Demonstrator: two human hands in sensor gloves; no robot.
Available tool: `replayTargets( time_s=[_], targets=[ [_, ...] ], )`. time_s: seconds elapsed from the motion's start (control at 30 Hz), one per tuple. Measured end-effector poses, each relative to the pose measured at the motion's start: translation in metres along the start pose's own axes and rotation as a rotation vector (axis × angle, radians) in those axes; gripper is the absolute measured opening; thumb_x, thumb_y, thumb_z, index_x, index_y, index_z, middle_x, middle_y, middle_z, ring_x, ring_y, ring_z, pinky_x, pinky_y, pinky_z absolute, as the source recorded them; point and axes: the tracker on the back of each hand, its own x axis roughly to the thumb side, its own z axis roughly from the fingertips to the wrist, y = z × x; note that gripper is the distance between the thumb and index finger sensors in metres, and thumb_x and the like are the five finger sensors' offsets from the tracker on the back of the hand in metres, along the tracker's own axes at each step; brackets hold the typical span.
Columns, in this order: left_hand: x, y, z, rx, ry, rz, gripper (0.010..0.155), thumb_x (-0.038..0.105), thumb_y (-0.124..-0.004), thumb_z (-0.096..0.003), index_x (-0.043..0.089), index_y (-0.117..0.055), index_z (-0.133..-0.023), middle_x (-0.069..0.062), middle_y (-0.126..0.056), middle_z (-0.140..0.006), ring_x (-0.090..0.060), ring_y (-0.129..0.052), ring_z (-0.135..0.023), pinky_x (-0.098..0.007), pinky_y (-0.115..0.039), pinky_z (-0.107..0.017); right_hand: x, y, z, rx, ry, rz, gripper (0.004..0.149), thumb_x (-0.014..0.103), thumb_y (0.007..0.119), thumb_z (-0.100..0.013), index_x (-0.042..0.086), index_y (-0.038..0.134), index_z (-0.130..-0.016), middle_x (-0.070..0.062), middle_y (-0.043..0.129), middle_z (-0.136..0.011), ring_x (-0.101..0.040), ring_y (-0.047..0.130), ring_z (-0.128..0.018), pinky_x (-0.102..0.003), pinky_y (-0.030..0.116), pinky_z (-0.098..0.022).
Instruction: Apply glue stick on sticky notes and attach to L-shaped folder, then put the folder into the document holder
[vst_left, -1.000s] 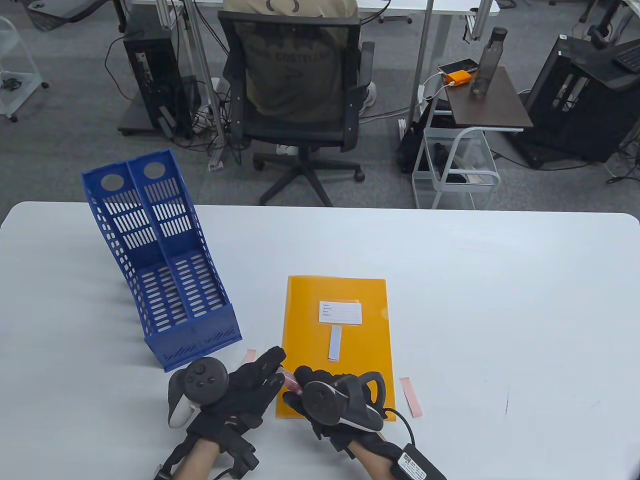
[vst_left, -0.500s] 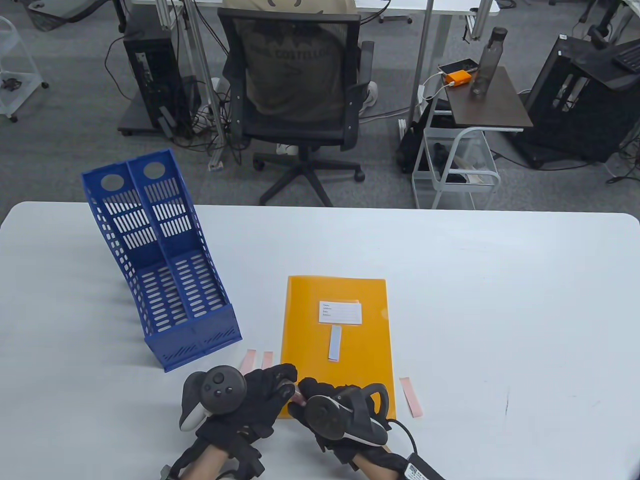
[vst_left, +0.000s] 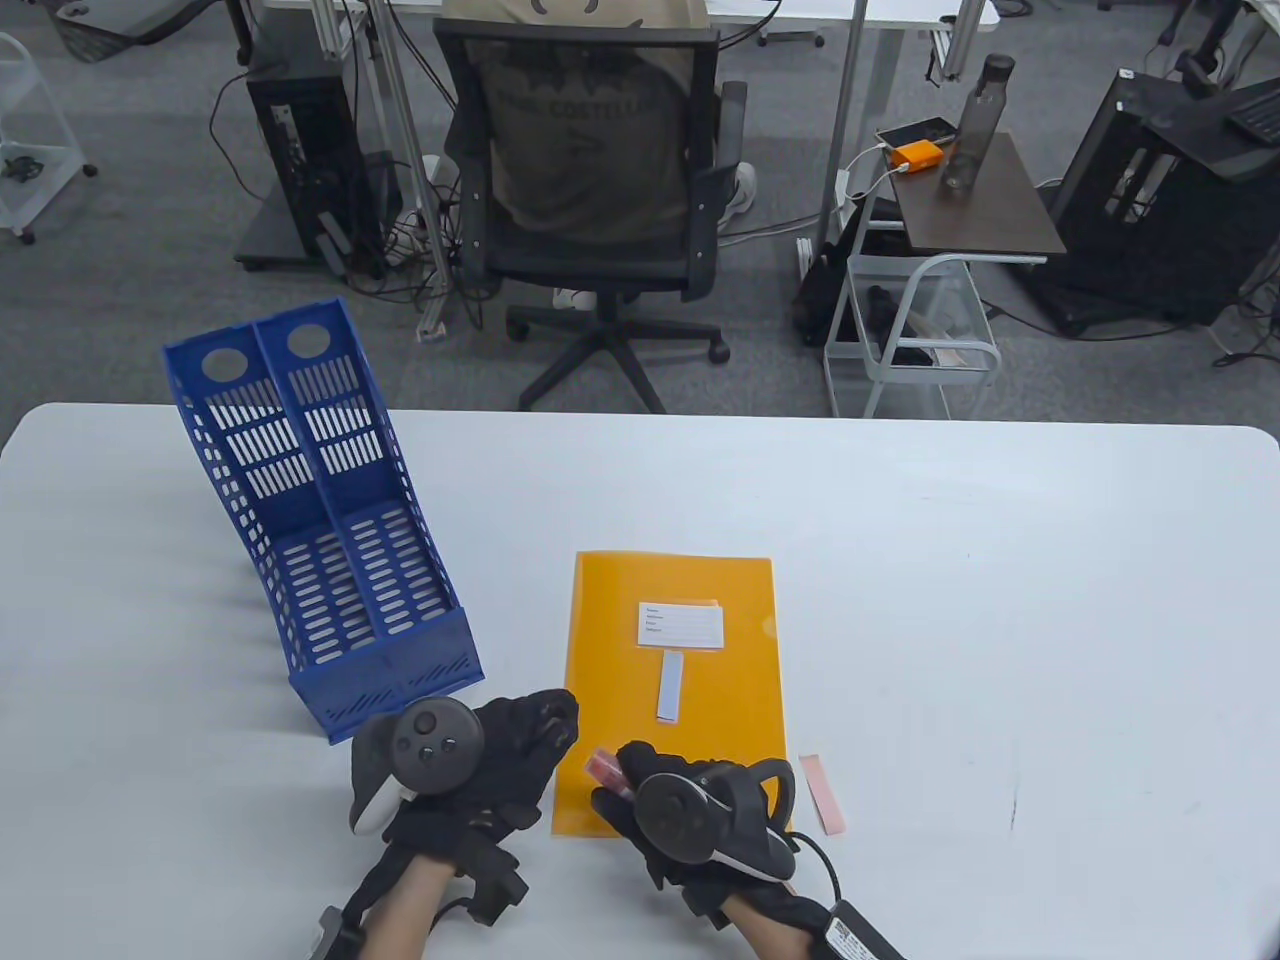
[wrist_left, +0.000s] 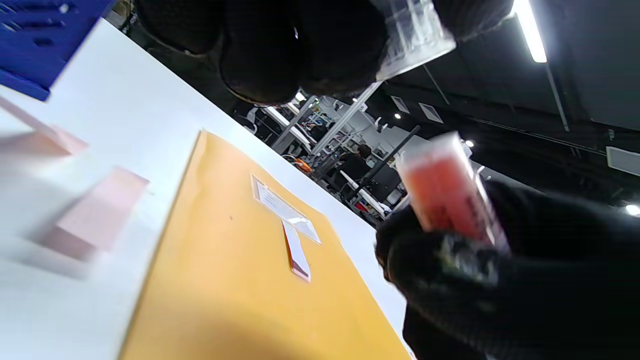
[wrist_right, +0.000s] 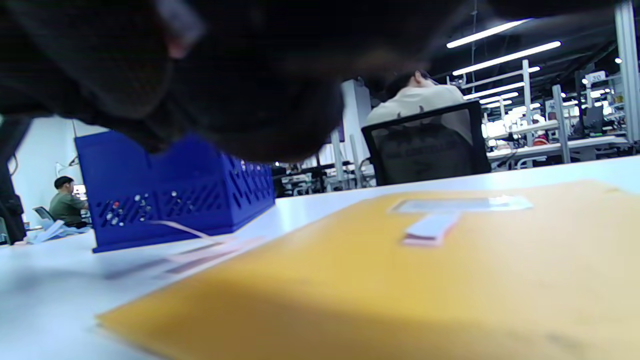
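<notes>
An orange L-shaped folder (vst_left: 672, 690) lies flat on the white table, with a white label (vst_left: 680, 625) and a pale sticky strip (vst_left: 670, 686) stuck below it. My right hand (vst_left: 618, 778) hovers over the folder's near left corner and grips a pink glue stick (vst_left: 602, 765), which the left wrist view shows uncapped (wrist_left: 447, 192). My left hand (vst_left: 545, 722) sits just left of the folder, its fingers (wrist_left: 300, 50) pinching the clear cap (wrist_left: 415, 35). Two pink sticky notes (wrist_left: 95, 215) lie beneath it. Another pink note (vst_left: 822, 794) lies right of the folder. The blue document holder (vst_left: 320, 530) stands at the left.
The holder's front wall (wrist_right: 175, 195) is close to my left hand. Beyond the table's far edge a person sits in a black office chair (vst_left: 600, 150), and a small side table (vst_left: 975, 200) carries a bottle.
Both hands met at the glue stick, then the left hand drew away to the left with the cap. It now covers the two pink notes. The right hand lifted the stick slightly.
</notes>
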Motion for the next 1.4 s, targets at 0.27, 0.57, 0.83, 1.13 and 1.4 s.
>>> replayTargets(
  time_s=[0.27,0.57,0.83,1.13,1.4],
  targets=[
    [-0.018,0.033,0.024,0.016,0.131,-0.312,0.052,0.049,-0.075,-0.0509,0.031,-0.072,-0.099,-0.004,-0.087,-0.088,-0.032,-0.077,-0.096,-0.061,-0.06,-0.071,-0.005,0.004,-0.003,0.048,0.021,-0.032,0.06,0.059,0.081,-0.041,0.009,0.087,-0.073,-0.003,0.103,-0.034,-0.009,0.092,-0.001,-0.035,0.084,-0.005],
    [-0.058,0.031,0.043,-0.095,0.37,-0.53,0.054,0.037,-0.079,-0.0506,0.028,-0.063,-0.102,-0.008,-0.07,-0.105,-0.036,-0.061,-0.104,-0.065,-0.047,-0.076,-0.002,0.005,-0.001,0.075,0.012,-0.033,0.061,0.059,0.08,-0.041,0.009,0.087,-0.075,-0.003,0.103,-0.036,-0.01,0.094,-0.003,-0.036,0.085,-0.007],
    [-0.081,0.012,0.035,-0.175,0.483,-0.601,0.057,0.035,-0.077,-0.0512,0.026,-0.058,-0.104,-0.006,-0.065,-0.108,-0.035,-0.055,-0.106,-0.067,-0.039,-0.077,0.0,0.005,0.0,0.089,0.011,-0.05,0.061,0.059,0.08,-0.042,0.009,0.087,-0.075,-0.004,0.103,-0.036,-0.01,0.094,-0.004,-0.036,0.085,-0.007],
    [-0.086,0.0,0.032,-0.197,0.516,-0.649,0.062,0.036,-0.076,-0.0515,0.024,-0.051,-0.107,-0.007,-0.062,-0.108,-0.034,-0.055,-0.104,-0.065,-0.04,-0.077,0.001,0.005,0.001,0.108,0.013,-0.038,0.061,0.059,0.08,-0.042,0.009,0.086,-0.076,-0.004,0.103,-0.038,-0.011,0.095,-0.005,-0.037,0.085,-0.008],
    [-0.087,-0.003,0.031,-0.218,0.525,-0.658,0.062,0.037,-0.075,-0.0517,0.025,-0.05,-0.108,-0.005,-0.061,-0.11,-0.034,-0.055,-0.105,-0.065,-0.04,-0.077,0.001,0.005,0.0,0.123,0.018,-0.033,0.062,0.059,0.08,-0.042,0.008,0.086,-0.077,-0.004,0.103,-0.039,-0.011,0.095,-0.006,-0.037,0.085,-0.009]
  ],
)
